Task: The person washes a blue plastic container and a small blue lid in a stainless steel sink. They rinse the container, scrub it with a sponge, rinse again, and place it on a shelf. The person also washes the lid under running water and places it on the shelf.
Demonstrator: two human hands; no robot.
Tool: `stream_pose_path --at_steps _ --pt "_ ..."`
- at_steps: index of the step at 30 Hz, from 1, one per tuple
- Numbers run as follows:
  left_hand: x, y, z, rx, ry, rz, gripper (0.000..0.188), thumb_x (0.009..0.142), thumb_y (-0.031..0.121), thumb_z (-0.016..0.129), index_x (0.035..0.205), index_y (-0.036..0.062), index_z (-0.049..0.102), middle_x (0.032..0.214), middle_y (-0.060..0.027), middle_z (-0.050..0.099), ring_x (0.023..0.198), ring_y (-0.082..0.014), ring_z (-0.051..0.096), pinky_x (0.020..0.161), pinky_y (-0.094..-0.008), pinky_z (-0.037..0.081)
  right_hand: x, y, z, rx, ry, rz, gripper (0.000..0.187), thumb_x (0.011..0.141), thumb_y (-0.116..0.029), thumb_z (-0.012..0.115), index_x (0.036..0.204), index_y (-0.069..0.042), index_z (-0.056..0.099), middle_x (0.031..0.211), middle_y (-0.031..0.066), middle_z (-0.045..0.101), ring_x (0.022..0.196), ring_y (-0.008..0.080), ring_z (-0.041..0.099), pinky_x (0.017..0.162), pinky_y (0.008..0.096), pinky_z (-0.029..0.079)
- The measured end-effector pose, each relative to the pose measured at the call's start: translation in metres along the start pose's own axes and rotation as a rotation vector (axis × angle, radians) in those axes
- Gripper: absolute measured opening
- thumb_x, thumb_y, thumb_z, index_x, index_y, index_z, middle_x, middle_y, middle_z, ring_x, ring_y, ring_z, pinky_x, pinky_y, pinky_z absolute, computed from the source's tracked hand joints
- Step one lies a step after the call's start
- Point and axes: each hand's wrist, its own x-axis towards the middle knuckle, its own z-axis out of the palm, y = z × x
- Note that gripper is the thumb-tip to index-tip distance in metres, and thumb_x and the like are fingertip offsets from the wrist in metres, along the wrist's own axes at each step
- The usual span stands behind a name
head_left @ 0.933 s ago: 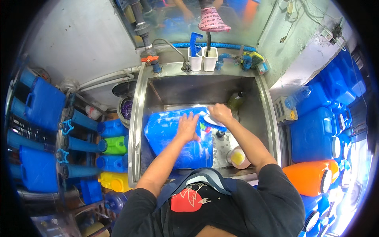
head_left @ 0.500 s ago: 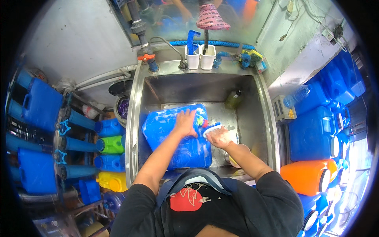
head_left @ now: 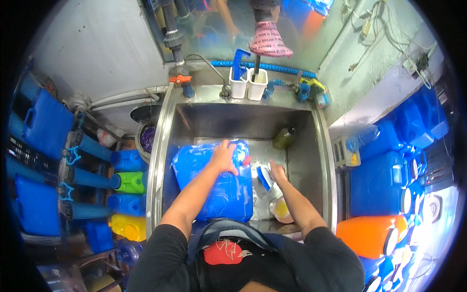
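Observation:
A blue plastic jerrycan (head_left: 214,197) lies on its side in the steel sink, streaked with white foam. My left hand (head_left: 224,158) rests on its upper face with the fingers spread and the thumb apart. A small red piece (head_left: 246,160) shows at the can's right edge. My right hand (head_left: 278,172) is closed round a scrubbing brush (head_left: 265,178) with a white back and blue bristles. The brush is held tilted to the right of the can, apart from it. Below the brush sits a pale bowl (head_left: 275,206) with something yellow inside, partly hidden by my right forearm.
The sink's steel rim (head_left: 154,160) surrounds the work. A green bottle (head_left: 283,138) stands at the back right. Two white holders (head_left: 238,83) sit behind the sink, under a pink-wrapped pipe end (head_left: 270,41). An orange container (head_left: 362,236) is close on the right.
My right hand has drawn the brush away from the jerrycan's right end, rightward, and turned it. My left hand stays on the can. The whole view has shifted slightly.

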Motion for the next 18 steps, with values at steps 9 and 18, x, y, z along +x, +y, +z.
stream_pose_path --at_steps 9,18 --pt "0.058 -0.042 0.037 0.062 -0.241 -0.218 0.121 0.053 0.058 0.086 0.151 0.0153 0.03 0.158 -0.0092 0.028 0.145 -0.033 0.026 0.113 -0.0665 0.019 -0.009 0.067 -0.023 -0.283 0.12 0.164 0.034 0.079 -0.031 0.067 0.106 -0.01 0.07 0.108 0.0172 0.069 0.104 0.0353 0.065 0.087 0.0445 0.051" --pt "0.082 -0.056 -0.117 0.284 0.732 -0.574 0.071 0.062 0.029 0.084 0.128 0.019 0.059 0.159 -0.0243 0.006 0.145 -0.0498 0.009 0.108 -0.0663 0.025 -0.018 0.141 -0.018 -0.491 -0.109 0.281 0.03 0.08 -0.024 0.07 0.108 -0.012 0.069 0.109 0.0181 0.069 0.104 0.0368 0.066 0.087 0.0469 0.053"
